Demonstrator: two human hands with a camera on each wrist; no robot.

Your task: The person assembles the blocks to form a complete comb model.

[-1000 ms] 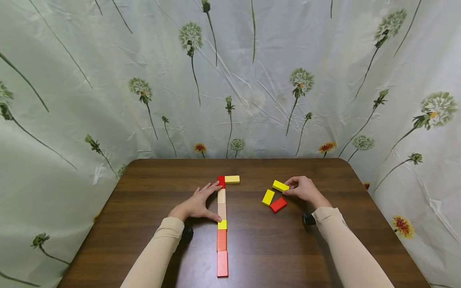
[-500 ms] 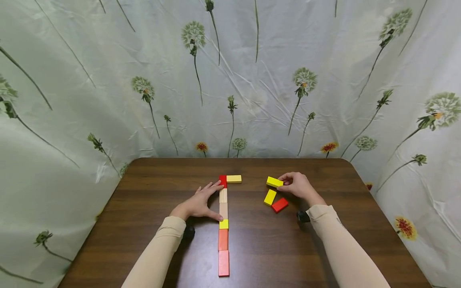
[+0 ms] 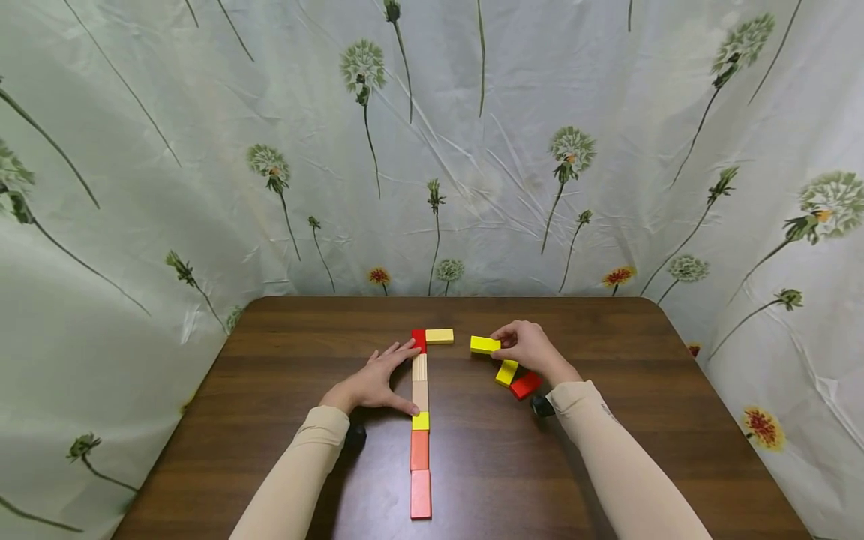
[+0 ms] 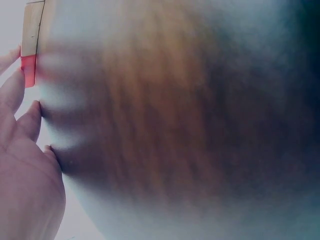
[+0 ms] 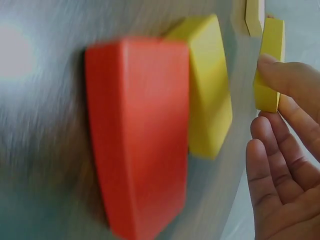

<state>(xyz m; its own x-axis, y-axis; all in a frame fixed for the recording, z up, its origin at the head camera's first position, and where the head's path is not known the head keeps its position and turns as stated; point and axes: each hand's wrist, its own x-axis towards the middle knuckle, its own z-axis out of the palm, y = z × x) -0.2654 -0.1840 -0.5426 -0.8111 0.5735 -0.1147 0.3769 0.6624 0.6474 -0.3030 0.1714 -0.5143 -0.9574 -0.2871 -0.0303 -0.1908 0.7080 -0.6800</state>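
Note:
My right hand [image 3: 533, 349] pinches a bright yellow wooden block [image 3: 484, 345] at its right end, between thumb and fingers. In the right wrist view the thumb lies across this yellow block [image 5: 270, 65]. A column of flat blocks runs down the table's middle. My left hand [image 3: 373, 382] is spread beside it, fingertips at the dark red block [image 3: 418, 340] on top and thumb at a short yellow block [image 3: 420, 421]. Between these lie a ridged pale block [image 3: 419, 367] and a beige one [image 3: 420, 395]. A pale yellow block [image 3: 440, 336] extends right from the red one.
A second yellow block [image 3: 506, 373] and a red block [image 3: 525, 385] lie just below my right hand. An orange-red block [image 3: 419, 450] and a pinkish-red block [image 3: 421, 495] form the column's near end. The brown table [image 3: 283, 450] ends at a flowered curtain [image 3: 304, 112].
My right hand has moved left with the yellow block, bringing it toward the pale yellow block and turning it nearly level. My left hand has stayed in place.

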